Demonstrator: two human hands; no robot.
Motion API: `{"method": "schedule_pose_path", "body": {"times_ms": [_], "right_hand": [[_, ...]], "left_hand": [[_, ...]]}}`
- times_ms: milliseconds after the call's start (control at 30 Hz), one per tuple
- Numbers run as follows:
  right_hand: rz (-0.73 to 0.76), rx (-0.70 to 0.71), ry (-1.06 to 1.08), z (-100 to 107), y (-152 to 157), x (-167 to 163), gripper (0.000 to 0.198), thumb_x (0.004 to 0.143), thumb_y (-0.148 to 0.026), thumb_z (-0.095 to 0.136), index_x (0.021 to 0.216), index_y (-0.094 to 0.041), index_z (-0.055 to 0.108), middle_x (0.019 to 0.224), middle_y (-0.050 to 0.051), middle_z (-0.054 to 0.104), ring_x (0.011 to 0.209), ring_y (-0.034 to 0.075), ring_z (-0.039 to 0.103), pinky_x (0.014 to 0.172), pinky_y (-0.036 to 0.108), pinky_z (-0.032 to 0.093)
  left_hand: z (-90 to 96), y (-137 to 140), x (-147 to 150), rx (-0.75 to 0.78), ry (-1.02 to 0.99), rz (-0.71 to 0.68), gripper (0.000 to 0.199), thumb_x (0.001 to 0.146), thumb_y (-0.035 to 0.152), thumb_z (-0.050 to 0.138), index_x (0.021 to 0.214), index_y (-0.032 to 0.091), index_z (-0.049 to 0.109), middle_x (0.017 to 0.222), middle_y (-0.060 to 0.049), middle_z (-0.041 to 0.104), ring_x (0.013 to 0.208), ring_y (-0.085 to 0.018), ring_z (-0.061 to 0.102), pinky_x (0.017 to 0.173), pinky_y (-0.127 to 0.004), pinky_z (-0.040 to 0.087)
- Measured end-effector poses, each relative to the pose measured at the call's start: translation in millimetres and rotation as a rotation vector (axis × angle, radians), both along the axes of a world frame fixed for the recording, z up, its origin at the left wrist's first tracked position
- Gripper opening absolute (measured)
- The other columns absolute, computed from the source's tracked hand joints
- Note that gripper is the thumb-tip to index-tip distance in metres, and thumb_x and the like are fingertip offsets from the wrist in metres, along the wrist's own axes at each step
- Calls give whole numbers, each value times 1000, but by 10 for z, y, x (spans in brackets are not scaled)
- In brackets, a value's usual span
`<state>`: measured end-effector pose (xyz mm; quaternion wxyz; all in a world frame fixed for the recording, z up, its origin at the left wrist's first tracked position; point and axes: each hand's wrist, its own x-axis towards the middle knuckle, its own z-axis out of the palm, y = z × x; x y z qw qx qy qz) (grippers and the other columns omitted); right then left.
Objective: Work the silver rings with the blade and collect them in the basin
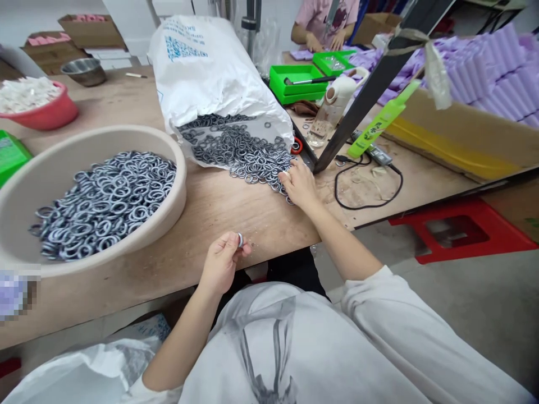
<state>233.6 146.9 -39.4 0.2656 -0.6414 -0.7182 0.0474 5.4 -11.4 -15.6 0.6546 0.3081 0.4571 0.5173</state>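
Observation:
Near the table's front edge, my left hand [224,255] pinches a small grey ring [240,240] between thumb and fingers. My right hand [300,184] is at the right end of a loose pile of grey rings [256,163], its fingers curled down against them. Whatever those fingertips grip is hidden. The pile spills from the mouth of a large white sack [202,73] lying on the table. To the left, a wide beige basin [179,185] holds many more of the same rings.
A dark metal post [370,84] rises beside my right hand. Beyond it are a green glue bottle [383,120], a looped black cable [357,207] and a clear bottle [328,115]. Green trays [295,78] and a co-worker's hands [326,42] are farther back. A red bowl [50,115] stands left.

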Motion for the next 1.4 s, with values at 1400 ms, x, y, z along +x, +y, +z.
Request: {"method": "schedule_pose_path", "body": {"times_ms": [1400], "right_hand": [[214,-387,850,53,-1008,-625,24,82,-43,67,86,-20,62,77,-1,61,71,16,55,68,29,43]], "left_hand": [[-260,131,51,283,810,-38,31,96,46,49,106,20,65,92,-5,70,82,-18,62,76,-29,44]]}}
